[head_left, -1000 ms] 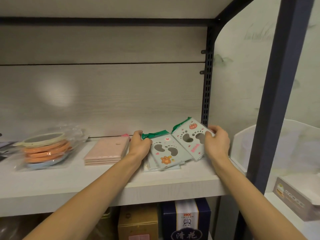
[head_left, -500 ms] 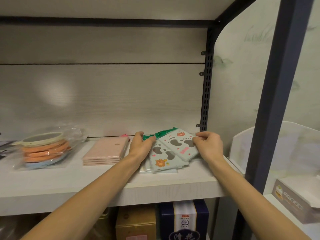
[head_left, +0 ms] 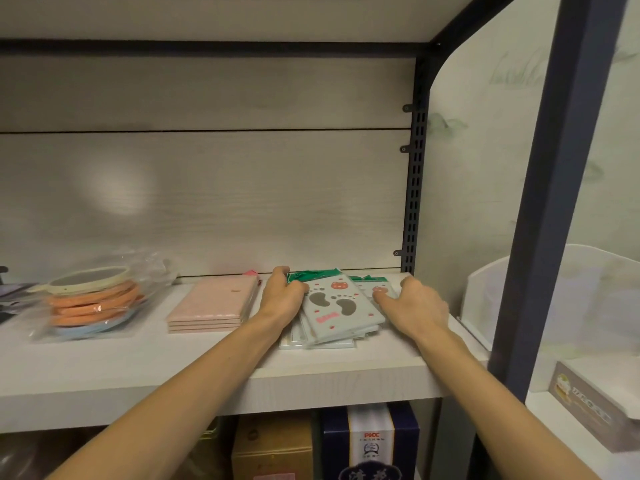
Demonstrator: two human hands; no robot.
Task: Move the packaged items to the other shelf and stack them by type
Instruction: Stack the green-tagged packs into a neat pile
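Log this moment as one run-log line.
stage: squaring packet stack | left hand: grips packets at left edge | right hand: fingers on right edge | packets: on shelf, beside pink boxes

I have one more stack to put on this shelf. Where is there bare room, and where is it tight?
Bare shelf runs along the front edge, before the pink pads and bagged rings. A narrow strip separates rings and pads. It is crowded on the right: both hands, left hand and right hand, flank the footprint packs near the post.
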